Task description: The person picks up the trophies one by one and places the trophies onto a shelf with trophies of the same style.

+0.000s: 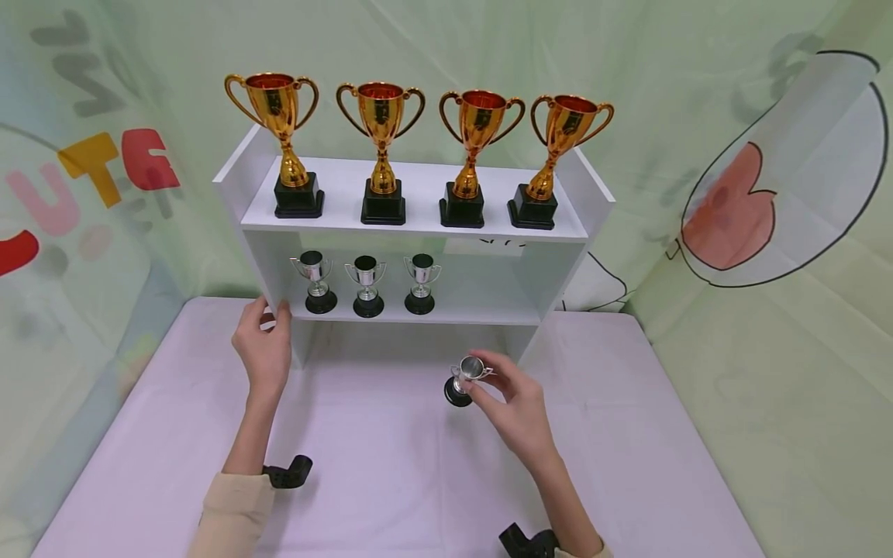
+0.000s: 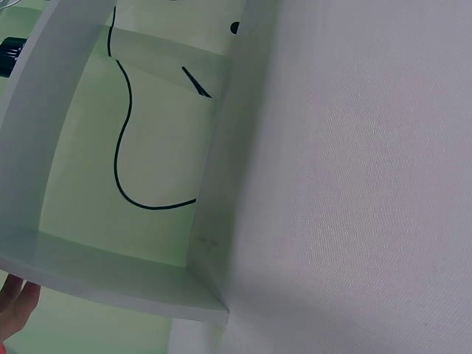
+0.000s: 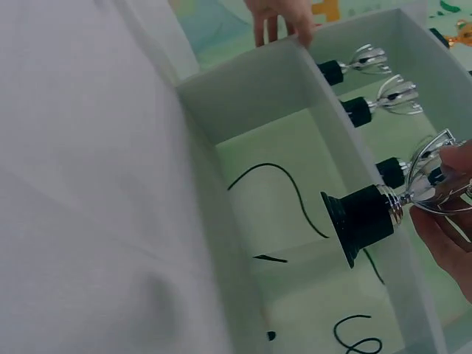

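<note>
My right hand (image 1: 515,404) pinches a small silver trophy cup (image 1: 470,367) by its cup part, in front of the shelf's lower right. Its round black base (image 3: 361,220) hangs free, tilted toward the left in the head view. My left hand (image 1: 267,345) grips the left side panel of the white shelf unit (image 1: 425,319), fingers outside and thumb at the front edge. On the middle board stand three like silver cups: a left one (image 1: 320,280), a central one (image 1: 366,285) and a right one (image 1: 421,282).
Several large gold trophies, among them the leftmost one (image 1: 291,143), stand on the top board. A pale cloth covers the table (image 1: 391,465). Behind the shelf hangs a light green curtain (image 1: 663,93), and a black cord (image 1: 607,273) shows at its right.
</note>
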`<state>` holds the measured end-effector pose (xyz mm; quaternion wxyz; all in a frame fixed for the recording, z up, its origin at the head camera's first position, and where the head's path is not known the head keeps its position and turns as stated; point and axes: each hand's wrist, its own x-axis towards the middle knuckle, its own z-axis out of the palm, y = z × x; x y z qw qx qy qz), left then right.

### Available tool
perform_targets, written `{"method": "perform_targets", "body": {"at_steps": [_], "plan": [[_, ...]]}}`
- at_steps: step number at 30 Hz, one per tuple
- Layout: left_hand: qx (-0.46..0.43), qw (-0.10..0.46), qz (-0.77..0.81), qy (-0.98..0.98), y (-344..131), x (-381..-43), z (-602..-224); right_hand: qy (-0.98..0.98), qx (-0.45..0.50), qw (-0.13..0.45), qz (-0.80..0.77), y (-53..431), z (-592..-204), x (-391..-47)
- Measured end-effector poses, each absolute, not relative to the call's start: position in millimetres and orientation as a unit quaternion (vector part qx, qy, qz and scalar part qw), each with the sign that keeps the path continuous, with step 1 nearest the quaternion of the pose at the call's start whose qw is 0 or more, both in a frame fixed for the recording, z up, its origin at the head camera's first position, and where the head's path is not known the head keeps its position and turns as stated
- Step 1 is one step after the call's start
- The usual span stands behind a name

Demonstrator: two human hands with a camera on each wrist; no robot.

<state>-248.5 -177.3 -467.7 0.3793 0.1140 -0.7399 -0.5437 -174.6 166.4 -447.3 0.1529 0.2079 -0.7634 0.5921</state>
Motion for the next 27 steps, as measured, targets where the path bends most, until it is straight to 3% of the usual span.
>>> {"method": "perform_targets", "body": {"at_steps": [10, 27], "plan": [[0.110, 0.374, -0.545, -0.742, -177, -247, -465, -0.765, 0.206, 0.181, 0.583, 170, -413, -188], [0.109, 0.378, -0.541, -0.743, -178, -248, -467, -0.796, 0.151, 0.153, 0.566, 175, -378, -230]]}}
